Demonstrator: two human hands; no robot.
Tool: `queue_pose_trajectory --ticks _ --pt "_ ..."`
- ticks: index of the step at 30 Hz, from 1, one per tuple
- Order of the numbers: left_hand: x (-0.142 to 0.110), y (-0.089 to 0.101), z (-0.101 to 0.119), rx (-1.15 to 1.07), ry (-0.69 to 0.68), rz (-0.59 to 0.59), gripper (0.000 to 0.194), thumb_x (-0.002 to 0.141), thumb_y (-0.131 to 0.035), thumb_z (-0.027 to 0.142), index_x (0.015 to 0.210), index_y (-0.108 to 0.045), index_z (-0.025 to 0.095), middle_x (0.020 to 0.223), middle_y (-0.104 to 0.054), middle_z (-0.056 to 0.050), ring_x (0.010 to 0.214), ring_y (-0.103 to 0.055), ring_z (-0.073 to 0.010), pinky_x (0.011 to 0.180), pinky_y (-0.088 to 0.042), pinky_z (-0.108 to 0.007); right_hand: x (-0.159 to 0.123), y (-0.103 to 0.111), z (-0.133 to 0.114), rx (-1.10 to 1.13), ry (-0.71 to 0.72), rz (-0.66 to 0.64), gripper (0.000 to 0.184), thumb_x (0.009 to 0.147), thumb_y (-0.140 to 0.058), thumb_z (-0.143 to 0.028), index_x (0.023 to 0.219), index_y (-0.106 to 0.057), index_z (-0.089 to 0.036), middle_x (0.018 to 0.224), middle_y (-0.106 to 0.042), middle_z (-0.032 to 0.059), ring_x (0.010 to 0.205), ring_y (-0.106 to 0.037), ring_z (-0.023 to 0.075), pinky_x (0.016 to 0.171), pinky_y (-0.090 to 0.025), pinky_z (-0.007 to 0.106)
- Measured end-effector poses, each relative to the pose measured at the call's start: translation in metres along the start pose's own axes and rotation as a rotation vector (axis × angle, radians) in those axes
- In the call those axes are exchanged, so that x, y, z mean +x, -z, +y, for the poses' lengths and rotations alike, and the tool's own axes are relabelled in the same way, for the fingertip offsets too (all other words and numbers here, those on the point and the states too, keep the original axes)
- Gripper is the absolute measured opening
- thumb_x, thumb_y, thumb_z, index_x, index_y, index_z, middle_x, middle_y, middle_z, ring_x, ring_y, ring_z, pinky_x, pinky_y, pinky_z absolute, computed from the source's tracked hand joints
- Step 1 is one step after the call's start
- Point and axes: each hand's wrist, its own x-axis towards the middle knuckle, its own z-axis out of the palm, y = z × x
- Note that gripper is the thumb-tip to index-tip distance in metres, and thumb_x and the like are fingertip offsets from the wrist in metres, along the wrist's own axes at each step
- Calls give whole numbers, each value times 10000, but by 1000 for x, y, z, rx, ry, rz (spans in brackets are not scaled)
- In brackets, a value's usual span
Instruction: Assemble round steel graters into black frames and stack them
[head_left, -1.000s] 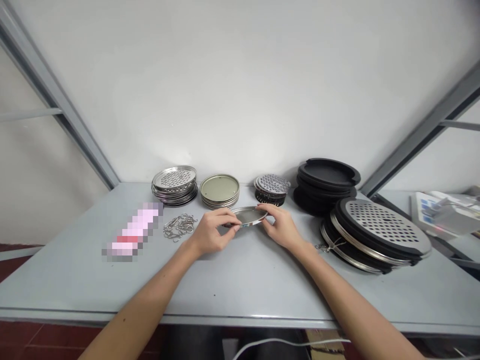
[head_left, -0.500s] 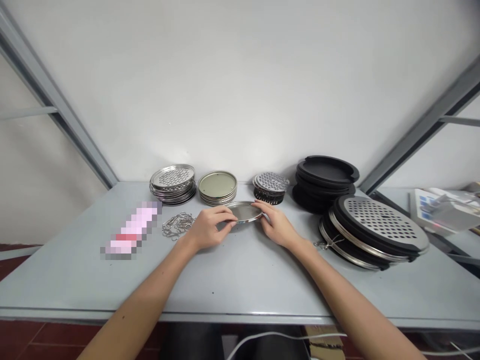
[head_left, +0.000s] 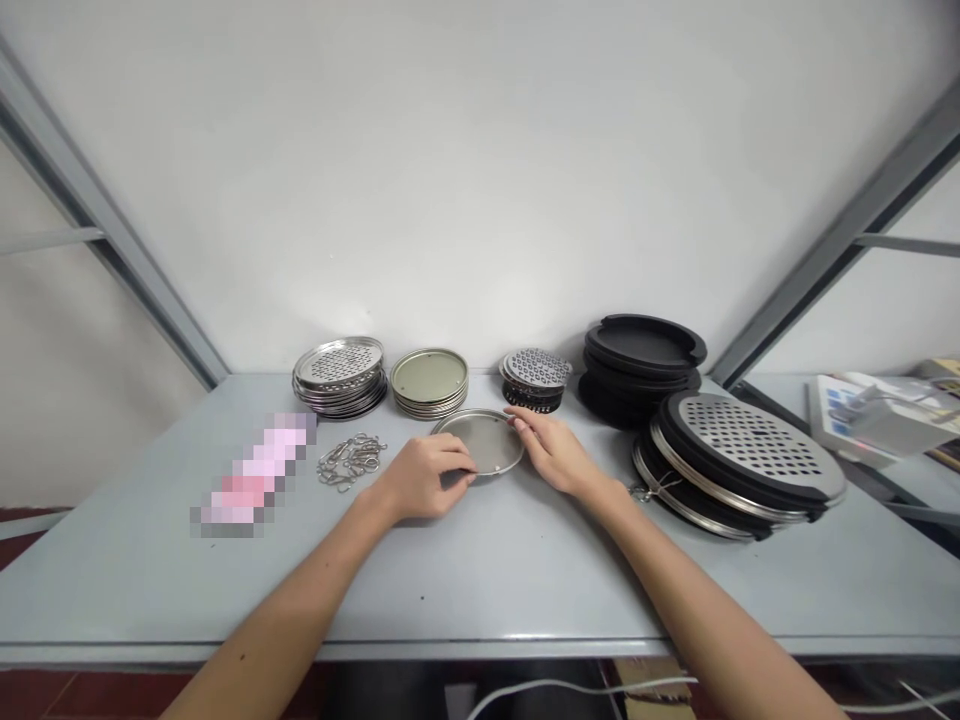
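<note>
The shallow metal dish (head_left: 486,440) is what the person has in hand, over the middle of the table (head_left: 480,575), straight ahead and between the two hands. A second ago I was seeing it almost edge-on, a thin oval with a bright near rim; now it lies rounder and lower to the eye, its flat grey inside showing. I take that to mean the dish has been levelled or turned so that its inside can be seen, though I can't tell whether its underside touches the table. The left hand (head_left: 426,478) pinches the near left of the rim, thumb and forefinger drawn close together at the tips with almost no gap. The right hand (head_left: 556,452) is looser: its fingers reach forward over the far right of the rim and touch it, slightly curled; its thumb is hard to make out, so I can't tell how firmly it grips. Just left of the left hand lies a loose heap of wire clips (head_left: 351,460). Beyond the dish, toward the wall, stand a stack of olive lids (head_left: 430,378) and, to their right, a smaller stack of perforated discs (head_left: 537,370), neither touched by the hands.
</note>
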Motion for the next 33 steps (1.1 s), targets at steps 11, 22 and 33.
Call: queue_pose_trajectory --ticks 11,22,33 --pt "0 0 -8 108 138 -5 365 755 -703 350 1093 -651 222 1171 -598 -90 1094 -554 -264 967 -444 -423 7 1 12 19 46 178 245 882 -485 -254 1042 -660 -193 1057 -683 95 1006 -616 236 907 -485 414" --pt "-3 -5 -10 175 235 -90 420 802 -658 385 1175 -602 202 1236 -559 -120 1141 -523 -291 984 -430 -454 9 4 30 -297 -35 457 281 840 -524 -272 1021 -676 -120 1282 -545 172 1227 -428 337 1044 -377 550" --pt "-3 -3 -13 177 244 -103 422 829 -625 396 1201 -586 200 1278 -531 -128 1168 -514 -294 995 -428 -446 8 1 36 -363 0 370 384 857 -506 -316 1160 -602 -100 1214 -592 173 1219 -445 351 1027 -398 559"
